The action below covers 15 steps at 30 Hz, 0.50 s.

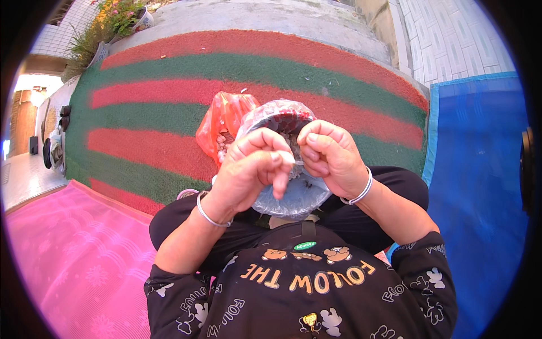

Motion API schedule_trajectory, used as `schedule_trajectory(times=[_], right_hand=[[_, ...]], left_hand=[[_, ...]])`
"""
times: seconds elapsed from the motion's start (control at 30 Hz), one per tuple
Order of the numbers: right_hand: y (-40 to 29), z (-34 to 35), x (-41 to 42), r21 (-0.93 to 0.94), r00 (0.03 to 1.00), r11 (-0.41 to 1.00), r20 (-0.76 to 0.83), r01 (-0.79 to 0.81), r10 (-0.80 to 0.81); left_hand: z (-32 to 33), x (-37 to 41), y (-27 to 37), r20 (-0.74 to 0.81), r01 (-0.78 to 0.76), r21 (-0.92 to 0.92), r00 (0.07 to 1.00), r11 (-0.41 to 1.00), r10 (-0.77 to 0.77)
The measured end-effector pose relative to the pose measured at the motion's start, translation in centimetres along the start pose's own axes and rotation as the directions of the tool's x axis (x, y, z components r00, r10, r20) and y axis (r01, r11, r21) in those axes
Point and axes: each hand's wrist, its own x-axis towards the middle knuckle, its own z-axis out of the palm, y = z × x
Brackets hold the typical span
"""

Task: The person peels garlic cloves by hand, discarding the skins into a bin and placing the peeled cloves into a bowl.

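Pinched between the thumb and fingers of my left hand [254, 167] is a small white piece [288, 157], too small to name surely. My right hand [334, 159] is beside it, thumb pressed to the curled index finger; whether something thin is in its grip cannot be told. Both hands are over a container lined with clear plastic [292, 197], between my crossed legs. Its far inner wall is dark with red patches, and pale scraps lie inside, partly hidden by the hands. Behind my left hand a red plastic bag [224, 114] stands open, with pinkish-brown pieces [223, 142] in it.
Red and green striped turf matting [148, 118] covers the ground ahead. A pink mat [84, 262] lies at left, a blue one [474, 135] at right. Potted flowers [123, 21] stand at the far left, near a concrete step [254, 15]. Shoes [64, 118] rest by the left wall.
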Motion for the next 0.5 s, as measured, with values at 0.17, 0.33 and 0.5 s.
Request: schedule_trajectory(times=[0.17,0.33,0.5], right_hand=[[0.5,0.1,0.5,0.013,0.999,0.999,0.017,-0.037,0.037],[1.3,0.0,1.4,0.039,0.993,0.995,0.078,-0.092,0.088],[1.3,-0.3,1.6,0.068,0.994,0.993,0.068,-0.094,0.09]], left_hand=[[6.0,-3.8,3.0,0.604,-0.037,0.09,0.797,0.995,-0.025],[9.2,-4.0,2.7,0.761,-0.205,-0.014,0.632,0.979,0.144],[10.3,-4.5,2.7,0.767,-0.119,-0.005,0.637,0.993,0.08]])
